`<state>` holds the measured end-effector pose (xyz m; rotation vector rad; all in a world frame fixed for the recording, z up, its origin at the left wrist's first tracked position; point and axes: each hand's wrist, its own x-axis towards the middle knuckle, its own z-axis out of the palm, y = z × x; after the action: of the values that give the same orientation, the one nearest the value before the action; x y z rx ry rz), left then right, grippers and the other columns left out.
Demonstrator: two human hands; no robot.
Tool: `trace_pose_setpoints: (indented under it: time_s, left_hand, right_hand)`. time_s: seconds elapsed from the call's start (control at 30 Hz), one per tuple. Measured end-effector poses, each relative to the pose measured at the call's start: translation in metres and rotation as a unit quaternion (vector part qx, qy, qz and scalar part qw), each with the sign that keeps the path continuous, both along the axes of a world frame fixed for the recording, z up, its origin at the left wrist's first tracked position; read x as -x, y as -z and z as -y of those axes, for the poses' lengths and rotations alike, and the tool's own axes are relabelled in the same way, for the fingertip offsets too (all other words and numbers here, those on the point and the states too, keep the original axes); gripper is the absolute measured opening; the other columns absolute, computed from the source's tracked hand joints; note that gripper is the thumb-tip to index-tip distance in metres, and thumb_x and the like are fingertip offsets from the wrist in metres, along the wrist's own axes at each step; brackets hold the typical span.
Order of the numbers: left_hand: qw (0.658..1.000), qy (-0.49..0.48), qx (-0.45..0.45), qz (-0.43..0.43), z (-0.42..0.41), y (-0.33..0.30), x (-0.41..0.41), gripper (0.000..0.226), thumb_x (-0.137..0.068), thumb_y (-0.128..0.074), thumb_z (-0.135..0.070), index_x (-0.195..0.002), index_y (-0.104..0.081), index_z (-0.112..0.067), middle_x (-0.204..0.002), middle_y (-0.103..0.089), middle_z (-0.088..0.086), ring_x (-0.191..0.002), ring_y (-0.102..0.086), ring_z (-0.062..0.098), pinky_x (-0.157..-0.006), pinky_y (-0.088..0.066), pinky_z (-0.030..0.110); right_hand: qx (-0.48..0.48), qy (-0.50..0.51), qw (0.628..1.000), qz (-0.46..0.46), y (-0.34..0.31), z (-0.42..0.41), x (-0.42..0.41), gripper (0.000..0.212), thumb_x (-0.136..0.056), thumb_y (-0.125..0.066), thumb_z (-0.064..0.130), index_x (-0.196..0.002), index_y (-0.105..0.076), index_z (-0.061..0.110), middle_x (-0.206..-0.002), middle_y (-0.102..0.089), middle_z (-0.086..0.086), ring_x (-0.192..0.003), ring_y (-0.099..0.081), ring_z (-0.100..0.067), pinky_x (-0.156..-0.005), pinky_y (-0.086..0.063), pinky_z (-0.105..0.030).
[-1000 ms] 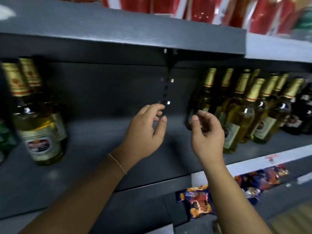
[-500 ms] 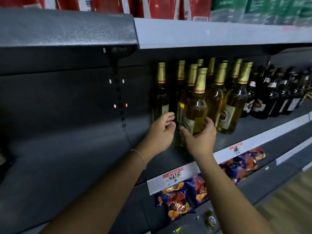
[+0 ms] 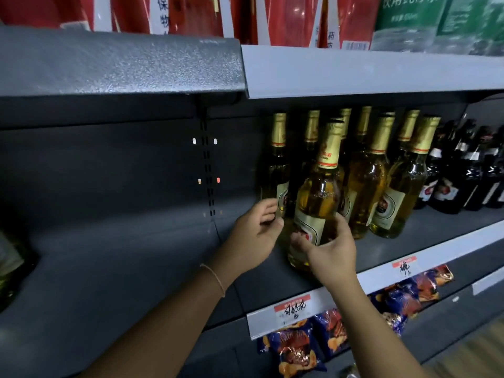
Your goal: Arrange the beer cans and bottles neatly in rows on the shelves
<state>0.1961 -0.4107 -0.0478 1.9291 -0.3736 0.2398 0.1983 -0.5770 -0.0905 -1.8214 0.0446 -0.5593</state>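
Head view: right hand (image 3: 331,253) was curled round the lower body of the front beer bottle (image 3: 316,203), thumb on the label and fingers wrapped behind. That bottle stood near the front edge of the middle shelf (image 3: 122,268), ahead of the other gold-foil bottles (image 3: 381,175), and looked tipped slightly left.

Left hand (image 3: 255,236) sat just beside it on the left, fingers loosely bent, holding nothing. Couldn't tell if the fingertips touched the back-left bottle (image 3: 278,170).

Dark bottles (image 3: 469,173) were further right on the same shelf. Snack packets (image 3: 294,350) lay on the shelf below.

Risks, as I judged them:
- The grip was low on a tall bottle, so the neck could swing into the neighbours and knock one over.
- The bottle was close to the shelf lip, so a slip would send it over the edge.
- The left hand was close to the back-left bottle and could nudge it.
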Motion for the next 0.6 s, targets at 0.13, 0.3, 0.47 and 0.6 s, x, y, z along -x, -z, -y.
trace_pose_setpoints:
  time_s: [0.13, 0.3, 0.47, 0.6]
  left_hand:
    - [1.000, 0.015, 0.018, -0.011, -0.026, -0.012, 0.014, 0.052, -0.094, -0.061, -0.026, -0.142, -0.043, -0.017, -0.138, -0.053, -0.003, -0.124, -0.052, 0.003, -0.103, -0.043, 0.020]
    - [0.999, 0.012, 0.033, -0.022, -0.079, -0.032, 0.042, 0.027, -0.091, -0.065, -0.019, -0.111, -0.057, -0.036, -0.108, -0.066, -0.014, -0.100, -0.063, -0.006, -0.084, -0.049, 0.012]
    - [0.998, -0.014, 0.046, -0.037, -0.150, -0.041, 0.073, 0.029, -0.085, -0.073, -0.015, -0.101, -0.058, -0.034, -0.094, -0.064, -0.020, -0.086, -0.063, -0.014, -0.072, -0.048, 0.007]
    - [0.997, -0.052, 0.032, -0.042, -0.204, -0.039, 0.100, 0.034, -0.080, -0.078, -0.019, -0.111, -0.065, -0.019, -0.099, -0.073, -0.007, -0.093, -0.069, 0.003, -0.086, -0.055, 0.024]
  right_hand:
    - [-0.049, -0.111, 0.993, -0.016, -0.022, -0.030, 0.020, 0.072, -0.066, -0.091, 0.017, -0.127, -0.054, 0.023, -0.112, -0.069, 0.008, -0.101, -0.067, -0.007, -0.089, -0.057, -0.034]
    - [-0.087, -0.223, 0.970, -0.031, -0.036, -0.088, 0.037, 0.064, -0.068, -0.088, 0.004, -0.121, -0.056, 0.019, -0.101, -0.074, 0.003, -0.093, -0.072, -0.013, -0.080, -0.060, -0.032]
    - [-0.110, -0.287, 0.950, -0.057, -0.029, -0.156, 0.056, 0.067, -0.062, -0.089, 0.013, -0.120, -0.055, 0.014, -0.107, -0.073, -0.005, -0.099, -0.071, -0.020, -0.082, -0.059, -0.033]
    - [-0.080, -0.327, 0.940, -0.064, -0.023, -0.214, 0.077, 0.060, -0.069, -0.087, 0.004, -0.119, -0.056, 0.015, -0.104, -0.073, -0.005, -0.096, -0.071, -0.020, -0.081, -0.059, -0.032]
